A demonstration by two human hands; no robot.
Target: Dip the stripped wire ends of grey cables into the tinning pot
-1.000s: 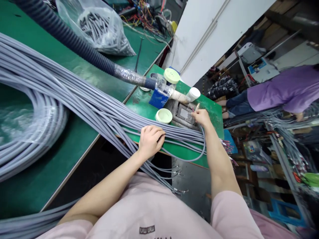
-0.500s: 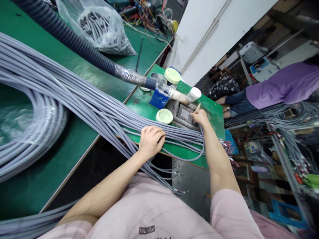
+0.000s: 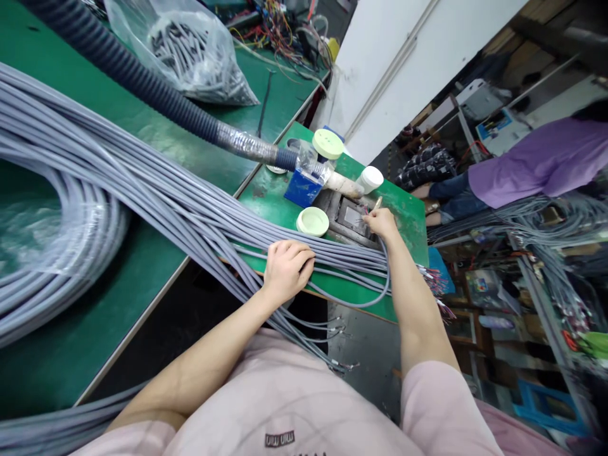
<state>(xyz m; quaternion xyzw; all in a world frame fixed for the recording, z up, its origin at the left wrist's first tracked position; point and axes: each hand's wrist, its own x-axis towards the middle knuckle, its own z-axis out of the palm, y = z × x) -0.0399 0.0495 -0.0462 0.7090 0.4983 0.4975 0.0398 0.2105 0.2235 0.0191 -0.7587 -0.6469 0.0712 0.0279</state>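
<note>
The left hand is lying curled over a bundle of grey cables, pressing it down against the green bench. That steady pressure seems to be keeping the bundle's weight off the right hand, which is pinching something thin, too small to make out, beside a dark metal fixture. The bundle is crossing the bench edge, with its wire ends dangling below. A pale green lid is sitting close to the fixture, while bare bench is showing beyond the right hand.
</note>
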